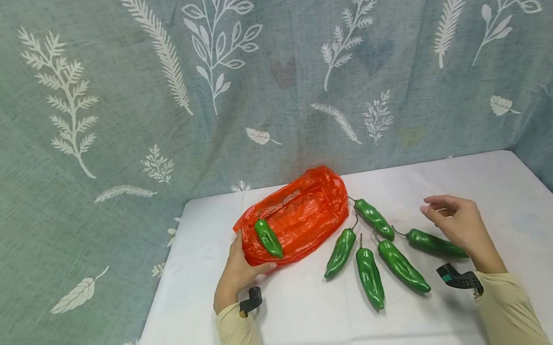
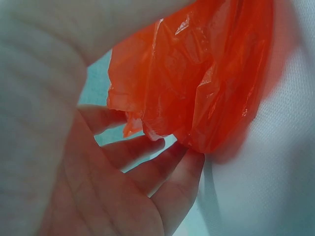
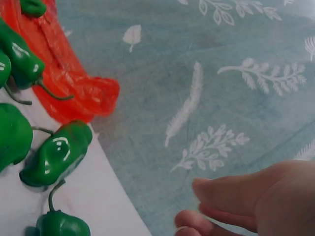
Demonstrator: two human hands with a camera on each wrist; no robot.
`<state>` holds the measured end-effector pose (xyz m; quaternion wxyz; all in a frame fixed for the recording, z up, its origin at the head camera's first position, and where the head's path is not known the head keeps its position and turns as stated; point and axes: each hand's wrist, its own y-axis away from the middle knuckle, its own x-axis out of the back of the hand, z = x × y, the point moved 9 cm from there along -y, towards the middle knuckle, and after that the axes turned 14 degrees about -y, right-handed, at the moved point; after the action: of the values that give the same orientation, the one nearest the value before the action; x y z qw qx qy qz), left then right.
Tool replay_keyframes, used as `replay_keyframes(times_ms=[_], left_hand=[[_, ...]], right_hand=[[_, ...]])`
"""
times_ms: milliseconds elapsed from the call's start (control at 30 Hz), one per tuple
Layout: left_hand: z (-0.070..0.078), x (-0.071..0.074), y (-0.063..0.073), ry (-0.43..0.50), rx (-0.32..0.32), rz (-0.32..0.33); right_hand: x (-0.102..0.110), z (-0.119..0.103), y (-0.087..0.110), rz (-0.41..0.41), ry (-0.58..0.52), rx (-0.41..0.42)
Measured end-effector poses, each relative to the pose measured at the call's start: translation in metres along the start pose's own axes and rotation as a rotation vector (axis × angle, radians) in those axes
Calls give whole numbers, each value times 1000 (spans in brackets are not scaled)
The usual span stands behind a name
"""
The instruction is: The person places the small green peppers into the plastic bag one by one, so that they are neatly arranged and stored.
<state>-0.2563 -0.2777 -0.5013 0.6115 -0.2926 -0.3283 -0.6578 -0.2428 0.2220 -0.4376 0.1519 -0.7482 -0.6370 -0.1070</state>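
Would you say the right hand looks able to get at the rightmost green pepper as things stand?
Probably yes: the right hand looks empty and near, and nothing lies on the rightmost green pepper.

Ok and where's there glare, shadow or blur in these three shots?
Head view: white glints on the green peppers and red bag, a soft shadow beside the right sleeve; left wrist view: shiny creases on the bag, the nearest part of the left hand blurred; right wrist view: small bright highlights on the peppers.
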Motion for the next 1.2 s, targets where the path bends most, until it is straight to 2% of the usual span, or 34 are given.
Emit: replay_keyframes(times_ms=[167,400,733,867,1000,1133,1200], left_hand=[[0,0,0,10,-12,-3],[4,-1,5,42,-72,20],[1,-1,2,14,-20,10],[0,-2,2,7,-17,3],[4,0,0,21,-39,9],[7,2,0,30,-68,20],[6,2,1,27,-62,18]], right_hand=[[-5,5,0,-66,73,-6],[-10,9,1,-178,140,14],[-18,22,2,-329,227,-47],[-20,28,4,-383,220,-76],[-22,28,5,-438,196,-70],[-23,27,5,-465,189,-61],[-23,28,5,-473,190,-65]])
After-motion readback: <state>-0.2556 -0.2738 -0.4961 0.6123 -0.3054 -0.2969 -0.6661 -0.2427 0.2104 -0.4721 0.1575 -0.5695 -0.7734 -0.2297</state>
